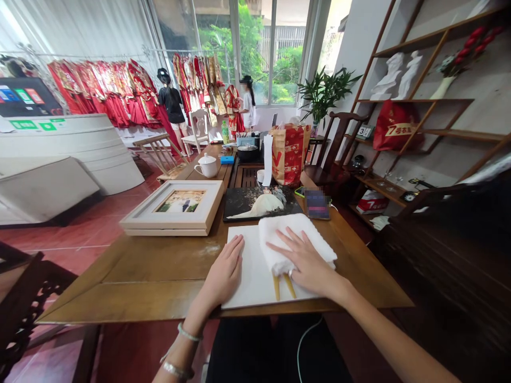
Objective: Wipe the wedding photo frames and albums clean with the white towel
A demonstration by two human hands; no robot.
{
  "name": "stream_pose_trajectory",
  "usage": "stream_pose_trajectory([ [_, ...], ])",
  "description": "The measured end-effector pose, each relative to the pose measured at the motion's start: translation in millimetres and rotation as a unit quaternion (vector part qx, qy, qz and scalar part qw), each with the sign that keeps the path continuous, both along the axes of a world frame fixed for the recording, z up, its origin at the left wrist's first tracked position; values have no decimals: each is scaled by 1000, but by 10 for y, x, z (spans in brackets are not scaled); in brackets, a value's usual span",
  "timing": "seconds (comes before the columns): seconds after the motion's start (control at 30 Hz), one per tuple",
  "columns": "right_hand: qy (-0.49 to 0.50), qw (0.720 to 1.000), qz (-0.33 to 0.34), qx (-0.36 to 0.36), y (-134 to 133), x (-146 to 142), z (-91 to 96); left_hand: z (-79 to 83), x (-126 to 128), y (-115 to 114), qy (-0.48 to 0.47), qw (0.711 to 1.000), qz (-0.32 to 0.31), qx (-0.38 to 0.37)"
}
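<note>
A white board or panel lies flat near the front edge of the wooden table. My left hand rests along its left side, fingers stretched out and close together. On the right part of the board sits a folded white towel. My right hand lies on this towel with the fingers spread. From under the towel's near edge, two golden-yellow pointed shapes show against the white surface; the rest of them is covered. A dark photo panel with a white gown on it lies just beyond the board.
On the table stand a framed photo at left, a white lidded cup, a paper bag and a phone. A wooden chair stands at right. Two people are beside racks of red garments.
</note>
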State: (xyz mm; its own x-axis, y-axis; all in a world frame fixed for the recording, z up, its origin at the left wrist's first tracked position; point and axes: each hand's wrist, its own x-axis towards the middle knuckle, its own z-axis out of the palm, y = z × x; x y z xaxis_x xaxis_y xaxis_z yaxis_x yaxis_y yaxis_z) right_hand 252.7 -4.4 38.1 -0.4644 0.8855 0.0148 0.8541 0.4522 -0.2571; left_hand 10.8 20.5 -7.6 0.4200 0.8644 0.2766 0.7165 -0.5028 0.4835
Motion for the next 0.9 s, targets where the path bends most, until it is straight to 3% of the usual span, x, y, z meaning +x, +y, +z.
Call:
stream_pose_trajectory([
  [0.17,27,992,110,-49,-777,59,101,23,12,-17,5,1000,3,-8],
  [0.27,36,988,113,-97,-955,227,184,39,14,-25,6,1000,1,-6],
  [0.37,33,993,69,-95,-848,417,187,49,11,-26,9,1000,-1,-5],
  [0.47,12,998,5,-61,-559,470,125,53,9,-23,16,1000,0,-9],
  [0.57,-15,996,-79,-28,-265,285,47,48,8,-19,19,1000,3,-13],
  [0.67,-22,992,-122,-3,-143,-54,-16,37,7,-12,18,1000,3,-11],
  [0.77,-7,997,-74,17,-252,-336,-29,28,8,-5,14,1000,0,-5],
  [0.9,17,996,88,-9,-604,-373,58,27,15,-1,16,1000,-4,-10],
])
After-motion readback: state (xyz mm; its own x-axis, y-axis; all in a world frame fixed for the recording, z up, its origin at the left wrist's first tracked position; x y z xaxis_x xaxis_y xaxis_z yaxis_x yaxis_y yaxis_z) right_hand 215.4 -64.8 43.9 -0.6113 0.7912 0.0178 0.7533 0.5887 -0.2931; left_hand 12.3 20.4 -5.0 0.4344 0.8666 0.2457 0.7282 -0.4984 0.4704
